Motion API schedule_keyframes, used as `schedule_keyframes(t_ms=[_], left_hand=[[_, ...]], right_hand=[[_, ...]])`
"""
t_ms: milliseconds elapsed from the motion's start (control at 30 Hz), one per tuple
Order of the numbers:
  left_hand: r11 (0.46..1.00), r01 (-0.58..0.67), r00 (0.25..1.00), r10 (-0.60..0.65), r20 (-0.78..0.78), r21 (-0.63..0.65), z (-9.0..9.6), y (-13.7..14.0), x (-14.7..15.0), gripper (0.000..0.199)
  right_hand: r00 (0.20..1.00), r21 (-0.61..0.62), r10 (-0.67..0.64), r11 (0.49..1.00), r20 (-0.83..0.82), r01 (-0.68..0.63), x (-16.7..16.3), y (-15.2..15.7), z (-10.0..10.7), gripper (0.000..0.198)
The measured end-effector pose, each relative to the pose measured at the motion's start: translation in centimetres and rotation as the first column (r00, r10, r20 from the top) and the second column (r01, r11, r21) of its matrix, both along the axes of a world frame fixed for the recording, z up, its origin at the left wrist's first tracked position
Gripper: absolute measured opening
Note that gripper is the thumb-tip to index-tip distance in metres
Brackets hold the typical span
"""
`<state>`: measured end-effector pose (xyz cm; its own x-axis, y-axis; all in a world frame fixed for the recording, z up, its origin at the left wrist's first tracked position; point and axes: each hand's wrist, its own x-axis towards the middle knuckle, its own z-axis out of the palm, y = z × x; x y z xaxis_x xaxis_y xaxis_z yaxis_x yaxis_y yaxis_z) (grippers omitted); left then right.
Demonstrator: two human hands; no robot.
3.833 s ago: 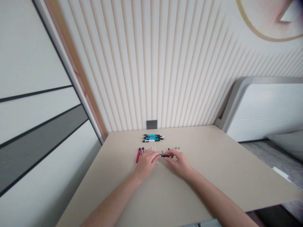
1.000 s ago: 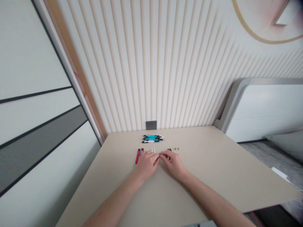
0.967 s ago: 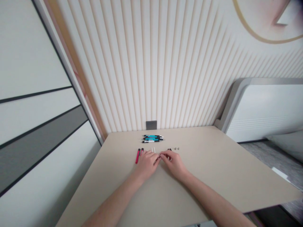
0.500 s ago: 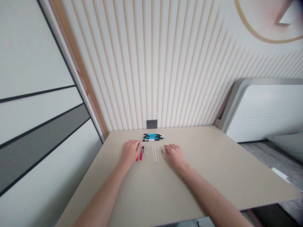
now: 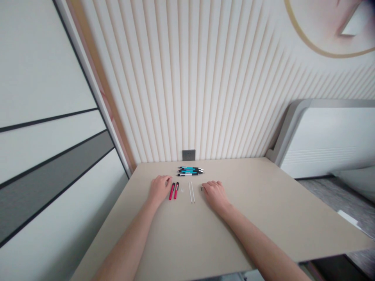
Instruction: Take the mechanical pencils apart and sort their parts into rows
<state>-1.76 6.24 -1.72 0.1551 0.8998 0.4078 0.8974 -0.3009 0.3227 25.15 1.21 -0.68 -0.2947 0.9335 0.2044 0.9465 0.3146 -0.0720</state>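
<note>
My left hand (image 5: 159, 189) rests on the table just left of two red pen barrels (image 5: 172, 191) with black clips, lying side by side. Its fingers are bent and apart, and I see nothing in them. At the right, my right hand (image 5: 215, 193) lies palm down with bent, spread fingers. Its thumb side touches or nearly touches a small dark piece, perhaps a spring (image 5: 201, 188); the fingers partly cover that spot. Between the hands are tiny pale pieces (image 5: 182, 190) and two thin white pen refills (image 5: 191, 192), laid parallel.
Several blue, black and white pens (image 5: 190, 171) lie stacked sideways towards the back of the beige table (image 5: 187, 234). Behind them is a ribbed wall with a dark socket (image 5: 188, 155). A white cabinet (image 5: 58, 187) stands left, a grey-white headboard (image 5: 319, 136) right.
My left hand has drawn back to the left, uncovering the left red barrel. My right hand has shifted slightly left, closer over the small dark piece. The view has tilted a little.
</note>
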Motion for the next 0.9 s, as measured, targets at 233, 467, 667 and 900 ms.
schedule_keyframes(t_ms=[233,467,667,900], left_hand=[[1.000,0.009,0.999,-0.008,-0.047,0.023,-0.1,0.0,0.0,0.024],[1.000,0.012,0.999,-0.012,-0.045,0.003,0.2,-0.2,0.3,0.023],[1.000,0.021,0.998,-0.020,-0.058,0.008,0.1,-0.3,0.3,0.023],[0.999,0.050,0.999,-0.049,-0.013,0.006,0.0,-0.4,0.4,0.021]], right_hand=[[0.999,0.012,0.028,1.000,-0.039,-0.027,0.0,-0.8,0.0,0.021],[0.998,-0.011,0.012,1.000,-0.063,-0.012,-0.2,-0.7,0.1,0.022],[0.990,0.042,0.003,0.999,-0.138,0.002,0.5,-0.3,0.0,0.028],[1.000,0.008,0.018,1.000,0.024,-0.018,0.7,4.5,1.8,0.029]])
